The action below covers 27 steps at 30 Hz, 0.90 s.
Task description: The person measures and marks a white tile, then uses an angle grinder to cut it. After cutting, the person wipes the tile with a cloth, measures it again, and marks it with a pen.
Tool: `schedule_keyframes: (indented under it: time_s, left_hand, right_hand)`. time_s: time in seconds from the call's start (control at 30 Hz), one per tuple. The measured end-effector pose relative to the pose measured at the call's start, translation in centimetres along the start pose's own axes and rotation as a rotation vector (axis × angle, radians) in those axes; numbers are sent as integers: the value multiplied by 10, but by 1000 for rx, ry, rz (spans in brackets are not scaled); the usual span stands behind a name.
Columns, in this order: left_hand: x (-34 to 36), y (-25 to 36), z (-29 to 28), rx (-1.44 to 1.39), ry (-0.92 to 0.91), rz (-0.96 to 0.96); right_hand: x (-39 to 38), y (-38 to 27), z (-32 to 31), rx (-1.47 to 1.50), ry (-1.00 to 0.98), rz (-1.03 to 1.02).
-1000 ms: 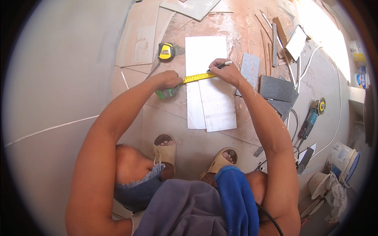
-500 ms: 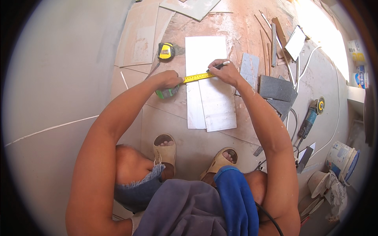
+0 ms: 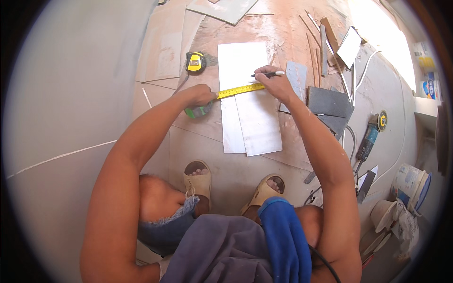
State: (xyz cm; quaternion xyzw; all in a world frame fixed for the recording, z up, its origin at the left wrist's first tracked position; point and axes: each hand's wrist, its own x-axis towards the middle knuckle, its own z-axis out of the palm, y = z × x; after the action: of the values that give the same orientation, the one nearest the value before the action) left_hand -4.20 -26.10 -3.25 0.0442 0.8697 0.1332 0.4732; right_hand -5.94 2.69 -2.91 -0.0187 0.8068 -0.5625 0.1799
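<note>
My left hand (image 3: 200, 95) is closed around a green and grey tape measure (image 3: 199, 111) at the left edge of some white tile pieces. Its yellow blade (image 3: 240, 90) lies pulled out across them, slightly tilted. A black marker with a white end (image 3: 269, 74) is pinched in my right hand (image 3: 274, 84), whose lower fingers are at the blade's far end. The marker's tip points left, just above the blade. One white tile (image 3: 242, 61) extends beyond the blade; a narrow piece (image 3: 232, 127) and a wider piece (image 3: 259, 127) lie side by side nearer me.
A second, yellow and black tape measure (image 3: 196, 62) rests beyond my left hand. Dark grey tile offcuts (image 3: 326, 101), thin strips and a white cable (image 3: 365, 75) lie to the right, with an angle grinder (image 3: 371, 137). Buckets (image 3: 409, 186) stand at far right. Large tiles (image 3: 163, 47) lie far left.
My right hand has shifted a little to the right with the marker, and its tip has moved off the blade. More of the yellow blade shows now. My left hand stays on the tape measure.
</note>
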Motion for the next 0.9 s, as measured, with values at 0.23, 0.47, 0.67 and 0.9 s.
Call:
schedule_keyframes:
  time_s: [0.23, 0.47, 0.67, 0.9]
  left_hand:
    - [-22, 12, 16, 11, -116, 131]
    - [-52, 21, 101, -29, -348, 253]
    - [-72, 35, 128, -4, -455, 240]
    - [-66, 38, 107, 4, -427, 214]
  right_hand:
    - [-33, 9, -65, 142, 142, -2]
    - [-73, 24, -102, 176, 144, 50]
    - [-94, 32, -106, 204, 190, 101]
    - [-105, 34, -112, 216, 153, 90]
